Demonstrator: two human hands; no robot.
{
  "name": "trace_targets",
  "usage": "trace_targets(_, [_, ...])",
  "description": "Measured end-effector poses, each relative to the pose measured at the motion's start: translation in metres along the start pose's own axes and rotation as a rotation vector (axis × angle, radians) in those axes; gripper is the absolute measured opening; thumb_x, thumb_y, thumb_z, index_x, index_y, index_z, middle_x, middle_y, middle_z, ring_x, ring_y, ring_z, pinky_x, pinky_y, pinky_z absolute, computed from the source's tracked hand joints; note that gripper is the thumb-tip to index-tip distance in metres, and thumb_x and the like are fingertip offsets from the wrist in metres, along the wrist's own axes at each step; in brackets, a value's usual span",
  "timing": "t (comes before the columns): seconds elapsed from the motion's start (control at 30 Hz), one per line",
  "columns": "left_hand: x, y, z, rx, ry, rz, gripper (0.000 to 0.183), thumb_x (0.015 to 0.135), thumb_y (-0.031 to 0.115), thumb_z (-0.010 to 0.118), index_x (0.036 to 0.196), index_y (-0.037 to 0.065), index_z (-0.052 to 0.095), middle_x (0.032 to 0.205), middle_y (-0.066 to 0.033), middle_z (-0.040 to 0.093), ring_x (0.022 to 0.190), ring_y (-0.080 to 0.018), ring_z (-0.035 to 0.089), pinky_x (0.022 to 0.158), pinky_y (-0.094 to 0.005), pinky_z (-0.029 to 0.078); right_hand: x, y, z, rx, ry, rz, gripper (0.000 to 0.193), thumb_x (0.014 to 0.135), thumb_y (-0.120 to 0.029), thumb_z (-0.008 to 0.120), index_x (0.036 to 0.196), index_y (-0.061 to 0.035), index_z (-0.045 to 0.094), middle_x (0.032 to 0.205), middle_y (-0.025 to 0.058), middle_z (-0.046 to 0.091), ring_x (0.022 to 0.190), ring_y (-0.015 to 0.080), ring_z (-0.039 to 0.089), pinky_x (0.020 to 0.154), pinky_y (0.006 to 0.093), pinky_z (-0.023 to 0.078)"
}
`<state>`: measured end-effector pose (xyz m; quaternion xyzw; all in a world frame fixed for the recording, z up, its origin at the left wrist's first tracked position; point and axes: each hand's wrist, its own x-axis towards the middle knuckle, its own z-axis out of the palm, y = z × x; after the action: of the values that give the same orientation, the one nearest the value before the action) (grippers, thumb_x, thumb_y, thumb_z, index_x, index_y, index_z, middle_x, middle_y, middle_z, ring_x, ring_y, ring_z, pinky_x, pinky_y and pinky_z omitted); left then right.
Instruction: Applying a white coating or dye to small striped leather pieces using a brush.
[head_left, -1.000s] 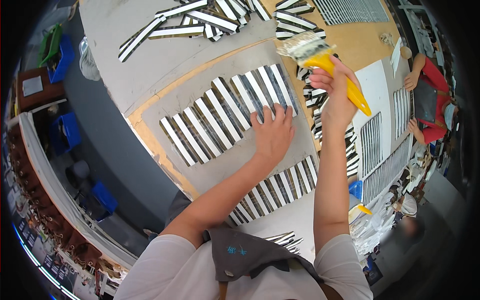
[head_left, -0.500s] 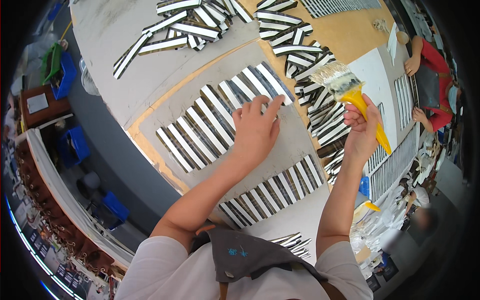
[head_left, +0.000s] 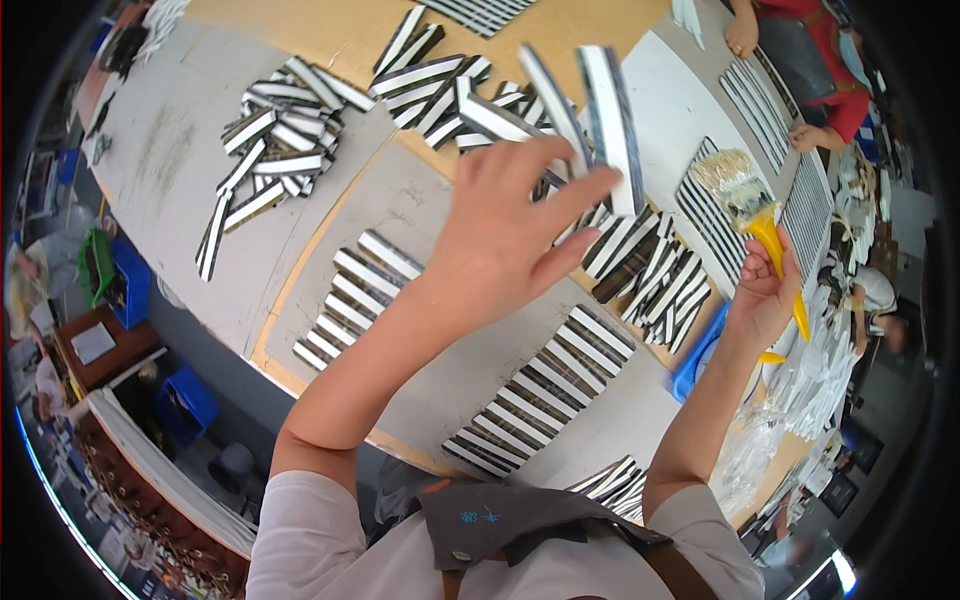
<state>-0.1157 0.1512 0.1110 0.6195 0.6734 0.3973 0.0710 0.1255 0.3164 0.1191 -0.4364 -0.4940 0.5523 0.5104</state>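
Observation:
My left hand (head_left: 500, 235) is raised over the grey board, its fingers closed on several dark strips with white bands (head_left: 612, 125), which fan out away from me. Motion smears some of them. Up at the right, my right hand (head_left: 765, 300) grips a paintbrush (head_left: 768, 235) by its yellow handle. Whitish matter coats the broad bristles, which point up and left. Left of my left forearm lies a row of similar strips (head_left: 350, 290), partly hidden by the arm. Nearer me, a second row of strips (head_left: 540, 395) lies side by side on the board.
Loose strips lie in a heap (head_left: 290, 140) at the far left. More strips (head_left: 645, 270) are piled along the board's right side. A blue container (head_left: 697, 365) stands beside my right forearm. Across the table, a co-worker in a red sleeve (head_left: 848, 115) has hands near other strip rows.
My left hand has lifted strips from the far row and carried them right, over the loose pile. My right hand has moved right with the paintbrush. The whole view has shifted.

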Motion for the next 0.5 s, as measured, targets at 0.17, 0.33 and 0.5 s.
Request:
trace_targets(0.17, [-0.018,-0.035,0.086,0.217,-0.318,0.193,0.042,0.075,0.021,0.066,0.115,0.02,0.054,0.118,-0.0082,0.046,0.113,-0.0261,0.04,0.093,-0.0464,0.03,-0.007,-0.002,-0.015,0.005,-0.001,-0.009,0.039,0.091,-0.021,0.046,0.115,0.0099,0.049,0.08,0.0182,0.063,0.06,0.0128,0.055,0.053,0.0187,0.042])
trace_targets(0.33, [-0.026,-0.036,0.109,0.261,-0.363,0.234,0.042,0.077,0.025,0.063,0.117,0.019,0.052,0.123,-0.0046,0.044,0.115,-0.0259,0.038,0.094,-0.048,0.03,-0.013,0.013,-0.025,-0.029,0.016,0.011,0.038,0.092,-0.021,0.044,0.114,0.0104,0.049,0.078,0.0194,0.063,0.058,0.0146,0.057,0.054,0.0212,0.045])
trace_targets(0.5, [-0.029,-0.034,0.128,0.157,-0.359,0.274,0.039,0.08,0.023,0.061,0.116,0.015,0.052,0.115,-0.0013,0.051,0.113,-0.0238,0.04,0.093,-0.0472,0.031,-0.02,0.026,-0.014,-0.02,-0.012,0.045,0.037,0.091,-0.021,0.044,0.11,0.0097,0.051,0.076,0.0185,0.062,0.056,0.0152,0.057,0.053,0.0216,0.046])
